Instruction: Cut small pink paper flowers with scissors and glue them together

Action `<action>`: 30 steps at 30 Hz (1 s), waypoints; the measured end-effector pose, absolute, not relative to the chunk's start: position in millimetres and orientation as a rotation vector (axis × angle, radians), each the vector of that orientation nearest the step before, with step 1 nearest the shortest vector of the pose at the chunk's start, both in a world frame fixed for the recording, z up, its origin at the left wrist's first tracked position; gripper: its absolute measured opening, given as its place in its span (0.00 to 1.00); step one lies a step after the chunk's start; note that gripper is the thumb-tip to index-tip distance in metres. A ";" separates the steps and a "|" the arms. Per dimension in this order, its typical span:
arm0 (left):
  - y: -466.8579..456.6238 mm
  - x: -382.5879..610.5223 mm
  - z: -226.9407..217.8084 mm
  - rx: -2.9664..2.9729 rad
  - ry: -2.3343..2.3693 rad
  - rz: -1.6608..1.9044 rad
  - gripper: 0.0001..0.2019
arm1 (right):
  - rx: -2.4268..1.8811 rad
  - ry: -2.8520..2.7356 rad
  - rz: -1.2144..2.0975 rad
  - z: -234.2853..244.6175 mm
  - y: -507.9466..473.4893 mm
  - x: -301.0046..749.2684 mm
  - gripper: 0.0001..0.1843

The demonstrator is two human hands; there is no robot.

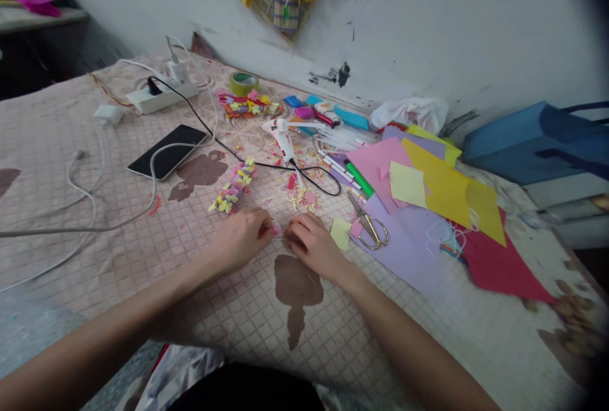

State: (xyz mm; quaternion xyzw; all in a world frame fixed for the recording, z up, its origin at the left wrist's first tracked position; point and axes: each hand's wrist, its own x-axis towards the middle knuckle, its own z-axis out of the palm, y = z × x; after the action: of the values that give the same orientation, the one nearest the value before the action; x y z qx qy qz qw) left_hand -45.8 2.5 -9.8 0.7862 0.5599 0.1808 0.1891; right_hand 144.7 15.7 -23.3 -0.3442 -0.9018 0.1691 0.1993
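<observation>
Low over the tablecloth, my left hand is closed, with a small pink piece showing at its fingertips. Facing it, my right hand has curled fingers pressed together; whatever they pinch is hidden. Just beyond my left hand lies a strip of yellow, pink and purple paper flowers. Paper scraps are scattered past my fingers. Beside my right hand are a pale yellow paper square and gold-handled scissors lying on purple paper.
A white glue gun with a black cord stands beyond the scraps. On the left are a dark-screened phone or tablet, a power strip and loose cables. Green tape sits at the back. Coloured sheets and a blue bag occupy the right.
</observation>
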 end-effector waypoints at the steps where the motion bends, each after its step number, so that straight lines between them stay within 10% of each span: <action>1: 2.1 -46.2 -9.2 2.202 1.570 0.520 0.04 | -0.971 -2.517 0.467 -24.0 15.5 144.3 0.02; 30: 0.2 -57.2 -13.3 2.018 1.501 0.624 0.05 | -1.015 -2.405 0.503 -22.0 17.5 135.7 0.07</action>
State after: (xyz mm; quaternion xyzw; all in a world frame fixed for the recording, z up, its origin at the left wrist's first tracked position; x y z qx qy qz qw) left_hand -57.2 0.2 -13.3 0.7495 0.5575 0.2318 0.2715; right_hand 135.7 17.5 -22.0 -0.3706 -0.8785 0.1836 0.2393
